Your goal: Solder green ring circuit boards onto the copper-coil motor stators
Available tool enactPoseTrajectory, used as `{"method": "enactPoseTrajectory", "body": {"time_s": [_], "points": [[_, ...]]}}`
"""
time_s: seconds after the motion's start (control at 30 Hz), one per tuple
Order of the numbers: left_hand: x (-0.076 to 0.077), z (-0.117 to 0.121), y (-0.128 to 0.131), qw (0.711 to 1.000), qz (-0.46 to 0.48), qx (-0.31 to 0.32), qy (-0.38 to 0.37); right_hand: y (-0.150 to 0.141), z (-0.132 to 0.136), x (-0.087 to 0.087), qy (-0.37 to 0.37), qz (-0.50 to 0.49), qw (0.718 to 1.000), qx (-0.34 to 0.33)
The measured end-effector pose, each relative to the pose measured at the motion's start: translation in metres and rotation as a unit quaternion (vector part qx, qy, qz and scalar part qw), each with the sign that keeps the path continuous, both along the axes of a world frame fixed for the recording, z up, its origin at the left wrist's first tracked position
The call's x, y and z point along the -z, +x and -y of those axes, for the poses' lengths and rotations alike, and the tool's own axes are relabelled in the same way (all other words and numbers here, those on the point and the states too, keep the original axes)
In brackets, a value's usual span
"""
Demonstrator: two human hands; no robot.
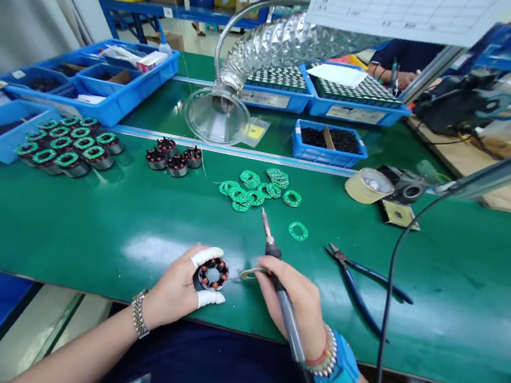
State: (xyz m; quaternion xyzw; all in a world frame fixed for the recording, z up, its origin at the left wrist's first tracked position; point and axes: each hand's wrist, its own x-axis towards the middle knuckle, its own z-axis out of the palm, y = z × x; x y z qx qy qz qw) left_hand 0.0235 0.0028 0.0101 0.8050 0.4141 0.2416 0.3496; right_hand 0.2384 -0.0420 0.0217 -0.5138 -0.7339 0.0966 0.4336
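Observation:
My left hand (176, 288) is closed around a small round motor stator (223, 270) with copper windings, its open face up. White finger cots cover the thumb and one finger. My right hand (300, 297) grips a soldering iron (288, 324), whose tip points away over the bench. From the same fingers a thin pointed tool (249, 274), perhaps tweezers, reaches toward the stator's right edge; whether they touch I cannot tell. Ahead lie several loose green ring-shaped circuit boards (247, 198), with a single ring board (298, 230) nearer. Cutting pliers (358, 277) rest right of my right hand.
Stators with green boards (68, 144) stand at the left, near several bare stators (177, 164). A fume extraction funnel (217, 118) hangs mid-bench. Behind are a small blue bin (328, 154) and blue trays (274, 99). The iron's cable (392, 269) loops at the right. A co-worker's hand (404, 79) shows beyond.

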Motion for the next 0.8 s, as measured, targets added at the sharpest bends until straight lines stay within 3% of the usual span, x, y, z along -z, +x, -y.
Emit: {"method": "enactPoseTrajectory", "body": {"time_s": [0.17, 0.27, 0.37, 0.57, 0.7, 0.8], "points": [[-0.006, 0.000, -0.007, 0.999, -0.026, 0.035, 0.020, -0.005, -0.005, -0.010, -0.170, -0.134, 0.976, -0.005], [-0.007, 0.002, -0.008, 0.999, -0.026, 0.026, 0.030, -0.005, 0.000, -0.017, -0.275, -0.217, 0.935, -0.056], [-0.006, 0.002, -0.007, 0.999, -0.028, 0.024, 0.027, -0.005, 0.005, -0.020, -0.332, -0.284, 0.892, -0.115], [-0.004, 0.002, -0.007, 0.999, -0.023, 0.025, 0.026, -0.005, 0.005, -0.012, -0.335, -0.370, 0.844, -0.197], [-0.002, 0.002, -0.008, 0.999, -0.020, 0.021, 0.036, -0.008, 0.003, -0.004, -0.333, -0.439, 0.813, -0.188], [-0.002, 0.003, -0.007, 0.999, -0.016, 0.020, 0.041, -0.009, 0.003, 0.001, -0.308, -0.457, 0.818, -0.162]]}}
